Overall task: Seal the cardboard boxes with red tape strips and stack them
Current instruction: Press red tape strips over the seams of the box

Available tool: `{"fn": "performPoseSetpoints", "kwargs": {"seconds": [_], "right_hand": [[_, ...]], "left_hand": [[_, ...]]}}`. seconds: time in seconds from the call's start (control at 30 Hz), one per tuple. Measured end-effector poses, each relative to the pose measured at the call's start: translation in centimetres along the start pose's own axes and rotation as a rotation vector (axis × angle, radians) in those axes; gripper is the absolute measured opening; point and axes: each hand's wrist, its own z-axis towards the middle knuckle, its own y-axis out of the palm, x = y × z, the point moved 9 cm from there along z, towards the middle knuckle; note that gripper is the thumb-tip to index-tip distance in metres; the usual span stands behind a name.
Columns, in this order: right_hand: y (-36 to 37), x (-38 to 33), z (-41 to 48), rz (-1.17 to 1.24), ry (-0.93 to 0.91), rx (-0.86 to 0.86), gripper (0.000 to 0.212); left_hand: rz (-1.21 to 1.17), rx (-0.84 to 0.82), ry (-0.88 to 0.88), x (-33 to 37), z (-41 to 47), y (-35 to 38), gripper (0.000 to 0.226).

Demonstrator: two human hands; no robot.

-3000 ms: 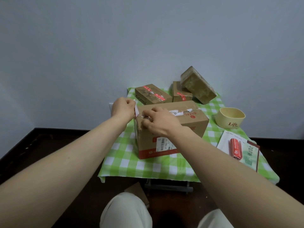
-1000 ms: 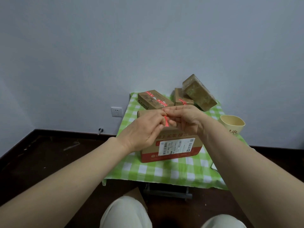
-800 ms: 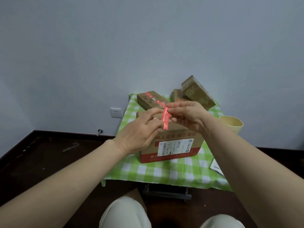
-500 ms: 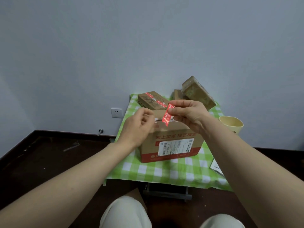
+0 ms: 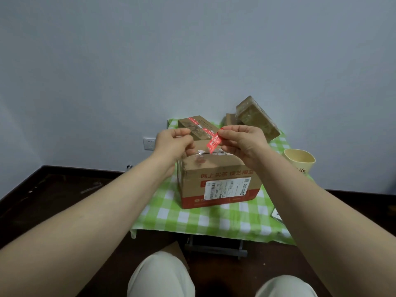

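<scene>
A large cardboard box with a red band and a shipping label stands on the green checked tablecloth. Its top flaps show torn white tape remnants. My right hand pinches a short red tape strip, which hangs above the box top. My left hand hovers just left of the strip with its fingers pinched together; nothing shows between them. Behind lies a small box with red tape across its top.
A taped brown box leans tilted at the back right over another small box. A cream cup stands at the right, with a booklet corner near the right edge. A wall socket is at the left.
Both hands left the box top and came together at the red strip. My left hand then pulled away to the left, leaving the strip in my right hand alone.
</scene>
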Motion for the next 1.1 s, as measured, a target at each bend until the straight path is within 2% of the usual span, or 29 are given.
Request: {"fn": "performPoseSetpoints", "kwargs": {"seconds": [0.07,0.2,0.27,0.3,0.4,0.5,0.63,0.83,0.97,1.1], "right_hand": [[0.4,0.0,0.3,0.020,0.002,0.005,0.007],[1.7,-0.4,0.8,-0.027,-0.051,-0.007,0.012],[2.2,-0.6,0.9,-0.031,-0.062,-0.009,0.013],[2.3,-0.6,0.9,-0.019,-0.058,-0.007,0.014],[2.0,-0.5,1.2,-0.010,-0.041,0.017,0.014],[1.3,-0.1,1.5,-0.012,-0.039,0.062,0.014],[0.8,0.5,1.7,-0.049,-0.044,0.116,0.031],[1.2,2.0,2.6,-0.159,-0.005,0.107,0.005],[1.0,2.6,3.2,-0.382,-0.009,0.154,0.004],[0.8,3.1,4.0,-0.505,-0.016,0.171,0.007]], "left_hand": [[0.007,-0.018,-0.035,0.6,0.5,-0.1,0.005],[0.137,-0.186,-0.137,0.4,0.4,1.7,0.037],[0.158,-0.255,-0.133,0.1,0.0,2.8,0.030],[0.138,-0.254,-0.134,0.0,-0.1,3.0,0.023],[0.048,-0.166,-0.132,-0.3,0.5,2.2,0.027],[0.009,-0.132,-0.122,-0.3,1.3,1.1,0.017],[0.053,-0.076,-0.099,-0.2,2.4,-0.4,0.012],[0.144,-0.021,-0.094,-0.8,3.9,-1.6,0.016],[0.229,0.001,-0.137,-1.6,4.2,-2.1,0.015],[0.334,0.021,-0.154,-2.0,4.6,-2.3,0.016]]}}
